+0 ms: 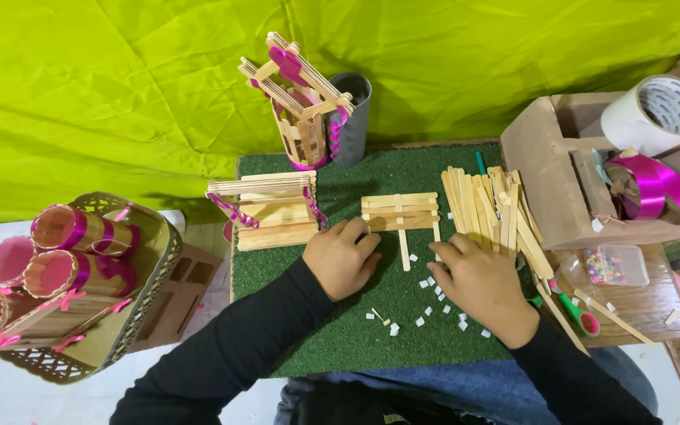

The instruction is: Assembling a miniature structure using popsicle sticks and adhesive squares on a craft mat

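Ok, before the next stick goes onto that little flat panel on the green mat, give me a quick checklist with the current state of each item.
1. Stick panel lies flat on the green mat: ok.
2. Left hand steadies the panel: fingertips sit at its lower left edge, firm contact cannot tell.
3. Right hand has a stick ready: cannot tell, its fingers curl down near the panel's right leg and hide what they hold.
4. Spare stick pile within reach: ok, it lies just beyond the right hand.
5. Small white bits kept off the panel: ok, they are scattered on the mat nearer the person.
6. Green-handled scissors at hand: ok, beside the right wrist.
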